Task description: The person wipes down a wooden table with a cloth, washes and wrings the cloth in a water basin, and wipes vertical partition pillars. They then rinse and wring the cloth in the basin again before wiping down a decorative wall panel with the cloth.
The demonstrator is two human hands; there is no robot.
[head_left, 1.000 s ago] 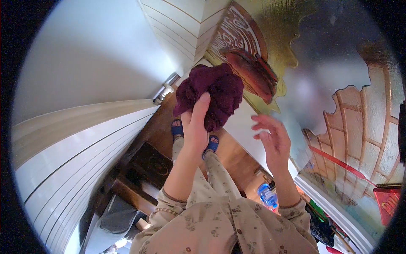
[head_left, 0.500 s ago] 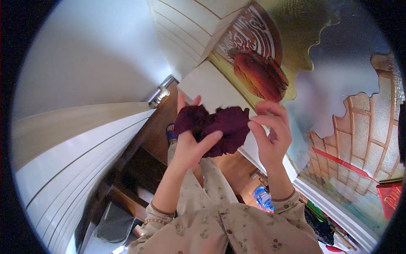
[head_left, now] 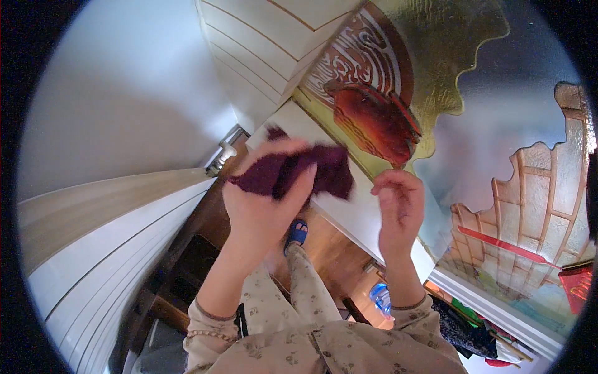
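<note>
A dark purple, crumpled cloth point(head_left: 333, 168) is bunched in my left hand point(head_left: 261, 202). The thumb presses across it and the fingers wrap behind, with one corner sticking out above them. The cloth's right end hangs free and is a little blurred. To the right of it, apart from the cloth, my right hand point(head_left: 400, 202) is raised with its fingers curled in toward the thumb. I see nothing in it. Both hands are in front of a white ledge point(head_left: 293, 121) beneath a decorated glass panel point(head_left: 464, 149).
The glass panel on the right carries raised brick and red shapes. A white grooved panel point(head_left: 118, 249) runs along the left, with a metal fitting point(head_left: 221, 159) at its far end. Below are the wooden floor point(head_left: 324, 249), a foot in a blue slipper point(head_left: 298, 234) and a blue plastic bottle point(head_left: 380, 298).
My left hand has gathered the cloth closer and moved slightly left. My right hand has come away from the cloth's edge, its fingers curling in. A slippered foot has stepped forward.
</note>
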